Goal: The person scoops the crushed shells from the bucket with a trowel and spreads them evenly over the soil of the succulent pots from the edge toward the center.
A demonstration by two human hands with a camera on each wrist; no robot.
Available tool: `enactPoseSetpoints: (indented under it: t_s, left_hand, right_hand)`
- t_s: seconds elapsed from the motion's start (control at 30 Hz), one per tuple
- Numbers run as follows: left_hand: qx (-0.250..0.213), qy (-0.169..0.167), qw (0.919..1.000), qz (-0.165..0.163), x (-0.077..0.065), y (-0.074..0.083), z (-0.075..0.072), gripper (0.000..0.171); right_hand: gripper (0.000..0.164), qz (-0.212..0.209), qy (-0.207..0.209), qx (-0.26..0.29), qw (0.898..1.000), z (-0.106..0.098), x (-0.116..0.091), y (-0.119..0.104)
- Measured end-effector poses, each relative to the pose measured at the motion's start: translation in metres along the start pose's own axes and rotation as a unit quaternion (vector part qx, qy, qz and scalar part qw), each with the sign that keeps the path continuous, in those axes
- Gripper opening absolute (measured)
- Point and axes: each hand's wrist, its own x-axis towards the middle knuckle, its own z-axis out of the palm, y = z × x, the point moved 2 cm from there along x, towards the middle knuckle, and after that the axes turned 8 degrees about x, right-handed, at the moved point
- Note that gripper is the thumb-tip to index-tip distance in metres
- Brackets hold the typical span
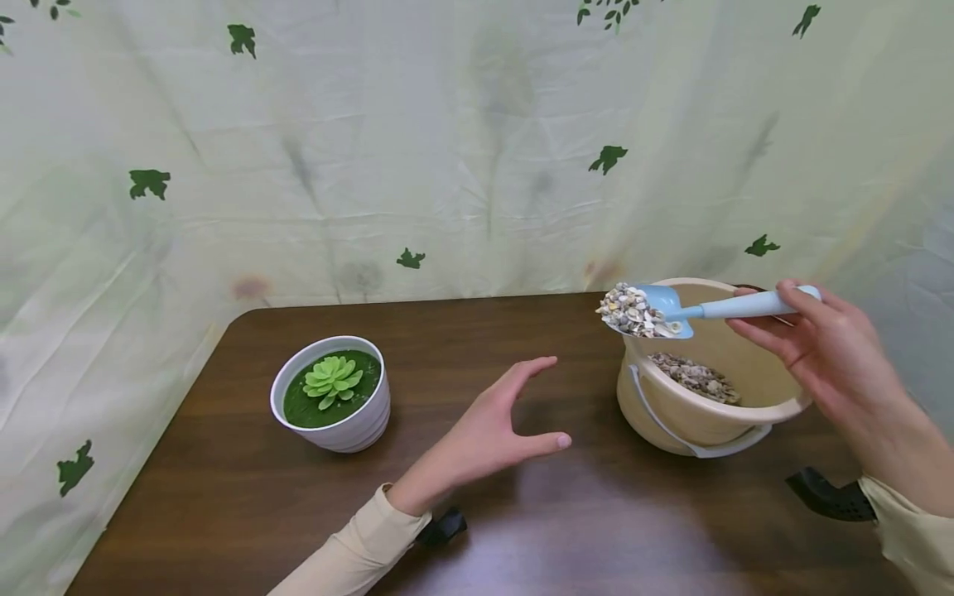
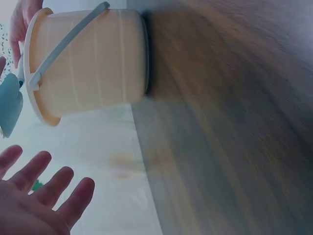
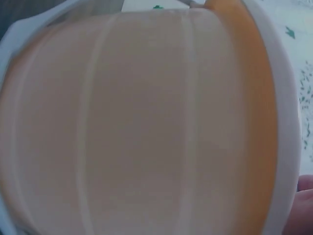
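Note:
My right hand (image 1: 838, 339) grips the white-blue handle of a small blue shovel (image 1: 674, 310), held level over the left rim of a beige bucket (image 1: 663, 414). Heaped on its blade are small pebbles or shell bits (image 1: 632, 313). More of the same gravel (image 1: 696, 378) lies at the bottom of the bucket. My left hand (image 1: 484, 434) hovers above the table between bucket and pot, thumb and fingers spread, holding nothing. In the left wrist view, the fingers (image 2: 76, 203) are extended below the shovel blade (image 2: 10, 105). The right wrist view is mostly filled by the bucket's wall (image 3: 137, 122).
A white pot (image 1: 350, 430) with a green succulent (image 1: 333, 381) stands on the left of the dark wooden table (image 1: 224, 497). The bucket's pale handle (image 1: 715, 449) hangs down its front. A leaf-patterned curtain (image 1: 447, 149) covers the wall behind.

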Motion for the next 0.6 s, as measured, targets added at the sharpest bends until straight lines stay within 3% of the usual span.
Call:
enactPoseSetpoints:
  t_s: [0.17, 0.43, 0.6]
  left_hand:
    - [0.023, 0.001, 0.9997, -0.012, -0.023, -0.006, -0.013, 0.08]
    - [0.025, 0.029, 0.9987, 0.035, -0.057, -0.024, -0.035, 0.071]
    - [0.036, 0.058, 0.9971, 0.034, -0.085, -0.035, -0.05, 0.072]
  right_hand:
    - [0.011, 0.0, 0.006, -0.002, 1.0, 0.007, 0.001, 0.007]
    - [0.012, -0.015, 0.001, 0.005, 1.0, 0.018, 0.002, 0.019]
    - [0.011, -0.014, 0.001, 0.013, 1.0, 0.025, 0.004, 0.027]
